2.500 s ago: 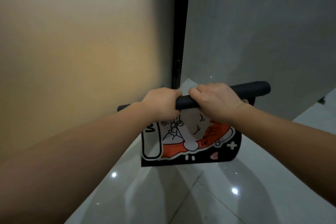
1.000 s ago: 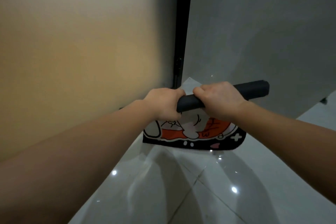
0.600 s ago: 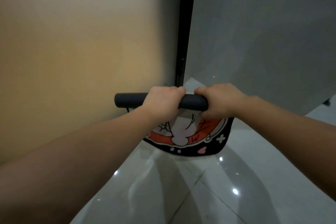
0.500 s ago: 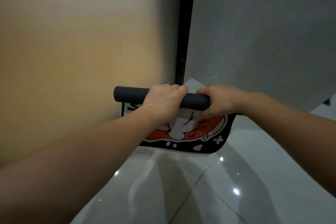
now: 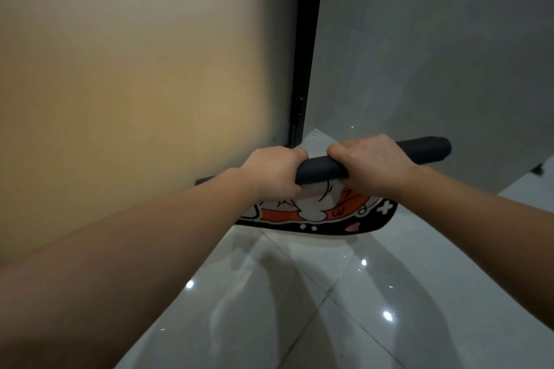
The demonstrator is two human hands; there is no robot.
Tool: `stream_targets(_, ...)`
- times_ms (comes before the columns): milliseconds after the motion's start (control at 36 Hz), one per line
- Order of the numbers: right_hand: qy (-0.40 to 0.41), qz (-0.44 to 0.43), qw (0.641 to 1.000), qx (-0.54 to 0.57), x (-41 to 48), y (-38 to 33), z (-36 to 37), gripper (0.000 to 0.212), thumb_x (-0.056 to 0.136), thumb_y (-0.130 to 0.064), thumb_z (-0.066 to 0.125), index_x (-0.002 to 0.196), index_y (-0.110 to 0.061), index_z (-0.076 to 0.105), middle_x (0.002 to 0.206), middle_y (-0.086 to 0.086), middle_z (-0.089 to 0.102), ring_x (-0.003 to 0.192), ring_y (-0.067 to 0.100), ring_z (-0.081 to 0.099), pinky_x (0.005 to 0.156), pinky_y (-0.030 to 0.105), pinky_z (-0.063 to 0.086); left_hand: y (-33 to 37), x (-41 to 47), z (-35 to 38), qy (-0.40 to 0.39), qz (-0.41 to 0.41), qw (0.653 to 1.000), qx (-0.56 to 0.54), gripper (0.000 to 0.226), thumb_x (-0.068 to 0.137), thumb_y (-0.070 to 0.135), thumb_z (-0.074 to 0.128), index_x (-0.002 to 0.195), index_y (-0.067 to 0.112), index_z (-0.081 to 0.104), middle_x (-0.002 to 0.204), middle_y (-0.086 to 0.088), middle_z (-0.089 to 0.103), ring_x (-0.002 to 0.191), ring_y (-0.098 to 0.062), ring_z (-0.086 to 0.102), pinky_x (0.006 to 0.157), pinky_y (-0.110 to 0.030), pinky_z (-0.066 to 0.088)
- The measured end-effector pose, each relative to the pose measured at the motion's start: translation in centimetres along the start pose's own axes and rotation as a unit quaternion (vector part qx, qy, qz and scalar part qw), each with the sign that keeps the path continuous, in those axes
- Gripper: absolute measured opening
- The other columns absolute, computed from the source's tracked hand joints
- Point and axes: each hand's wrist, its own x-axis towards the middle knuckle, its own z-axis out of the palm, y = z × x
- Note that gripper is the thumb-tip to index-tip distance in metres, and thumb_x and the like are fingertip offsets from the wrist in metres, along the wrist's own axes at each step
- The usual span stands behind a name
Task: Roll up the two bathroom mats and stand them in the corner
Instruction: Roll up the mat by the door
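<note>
I have both hands up in front of me, side by side, gripping the bathroom mat [image 5: 329,210] in the air above the floor [image 5: 344,308]. The left hand [image 5: 271,174] wraps over the dark rolled part from above, fingers curled tight around it and pressed together. The right hand [image 5: 374,163] does the same just beside it — knuckles up, fingers closed over the roll, with a short bare stretch of dark roll showing between the two fists.

The roll runs slightly uphill to my right, and its blunt end [image 5: 434,150] sticks out well past the right hand. On my left only a thin dark sliver peeks out beyond the forearm.

Below the roll the unrolled rest of the mat hangs free — cartoon print in white, orange-red and black, a small pink heart and a white cross near its lower right edge. It does not touch the glossy tiles.

Ahead, a warm-lit frosted panel [image 5: 135,84] meets a grey wall [image 5: 434,54] at a black vertical frame [image 5: 305,54].
</note>
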Motion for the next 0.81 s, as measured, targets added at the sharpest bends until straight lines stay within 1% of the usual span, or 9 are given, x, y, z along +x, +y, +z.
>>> stream_targets(56, -0.024, 0.013, 0.999, 0.021, 0.3, 0.1, -0.1, 0.024, 0.083, -0.037, 0.056, 0.103, -0.026, 0.049, 0.09, -0.006, 0.059, 0.076, 0.018, 0.058, 0.057, 0.03, 0.036, 0.1, -0.2, 0.1, 0.03, 0.004, 0.999, 0.043, 0.029, 0.081, 0.025, 0.06, 0.107, 0.021, 0.049, 0.09, 0.0, 0.059, 0.086, -0.025, 0.061, 0.062, -0.031, 0.038)
stream_targets(111, -0.094, 0.041, 0.991, 0.081, 0.7, 0.3, -0.4, 0.032, 0.076, -0.043, 0.062, 0.103, -0.032, 0.05, 0.085, -0.01, 0.058, 0.074, 0.015, 0.056, 0.062, 0.031, 0.044, 0.1, -0.6, 0.3, 0.082, 0.015, 0.991, 0.103, 0.027, 0.083, 0.023, 0.057, 0.108, 0.02, 0.047, 0.097, -0.002, 0.061, 0.087, -0.026, 0.061, 0.06, -0.033, 0.035)
stream_targets(222, -0.209, 0.1, 0.943, 0.241, 1.2, 0.5, -1.0, 0.047, 0.065, -0.047, 0.074, 0.105, -0.038, 0.052, 0.089, -0.011, 0.062, 0.079, 0.014, 0.06, 0.073, 0.034, 0.052, 0.1, -1.1, 0.4, 0.153, 0.045, 0.972, 0.174, 0.028, 0.087, 0.021, 0.053, 0.113, 0.019, 0.046, 0.104, -0.002, 0.059, 0.086, -0.027, 0.06, 0.059, -0.035, 0.035)
stream_targets(334, -0.246, 0.121, 0.907, 0.319, 1.1, 0.7, -1.1, 0.033, 0.068, -0.033, 0.076, 0.096, -0.03, 0.059, 0.085, -0.005, 0.065, 0.077, 0.015, 0.064, 0.073, 0.035, 0.054, 0.3, -1.1, 0.7, 0.165, 0.059, 0.966, 0.192, 0.029, 0.088, 0.025, 0.052, 0.116, 0.02, 0.046, 0.104, -0.001, 0.059, 0.086, -0.025, 0.059, 0.059, -0.034, 0.032)
stream_targets(417, -0.193, 0.105, 0.951, 0.22, 0.9, 0.2, -1.0, 0.021, 0.074, -0.029, 0.066, 0.093, -0.027, 0.058, 0.073, -0.008, 0.057, 0.075, 0.019, 0.061, 0.057, 0.03, 0.042, 0.0, -0.8, 0.6, 0.134, 0.05, 0.979, 0.144, 0.039, 0.082, 0.037, 0.058, 0.116, 0.022, 0.045, 0.106, 0.001, 0.058, 0.09, -0.025, 0.06, 0.061, -0.033, 0.034)
stream_targets(500, -0.082, 0.038, 0.994, 0.062, 0.4, -0.1, -0.9, 0.018, 0.081, -0.032, 0.057, 0.098, -0.027, 0.052, 0.076, -0.01, 0.053, 0.078, 0.021, 0.059, 0.058, 0.029, 0.031, -0.5, -0.4, 0.2, 0.063, 0.024, 0.996, 0.066, 0.038, 0.075, 0.044, 0.062, 0.106, 0.027, 0.048, 0.091, 0.005, 0.06, 0.087, -0.024, 0.062, 0.063, -0.031, 0.041)
stream_targets(611, -0.005, -0.016, 1.0, -0.013, 0.0, -0.2, -0.7, 0.018, 0.085, -0.028, 0.051, 0.102, -0.021, 0.049, 0.091, -0.002, 0.06, 0.078, 0.022, 0.06, 0.055, 0.031, 0.028, -0.3, -0.4, -0.2, -0.012, -0.012, 0.999, -0.032, 0.04, 0.072, 0.058, 0.062, 0.101, 0.033, 0.053, 0.081, 0.01, 0.057, 0.076, -0.017, 0.055, 0.064, -0.028, 0.037)
stream_targets(723, 0.007, -0.018, 1.0, -0.014, -0.1, -0.3, -0.4, 0.016, 0.085, -0.025, 0.052, 0.1, -0.02, 0.049, 0.088, 0.0, 0.059, 0.069, 0.021, 0.054, 0.046, 0.027, 0.019, -0.4, -0.1, 0.2, 0.0, -0.011, 1.0, -0.026, 0.031, 0.073, 0.04, 0.067, 0.097, 0.028, 0.053, 0.081, 0.007, 0.057, 0.081, -0.021, 0.06, 0.064, -0.029, 0.04)
stream_targets(806, -0.024, 0.002, 1.0, 0.002, 0.2, -0.1, -0.3, 0.024, 0.082, -0.033, 0.056, 0.104, -0.025, 0.048, 0.089, -0.004, 0.058, 0.074, 0.019, 0.057, 0.053, 0.029, 0.037, -0.5, -0.2, 0.4, 0.045, -0.003, 0.999, 0.026, 0.028, 0.076, 0.035, 0.063, 0.099, 0.025, 0.051, 0.084, 0.003, 0.058, 0.085, -0.025, 0.061, 0.064, -0.031, 0.04)
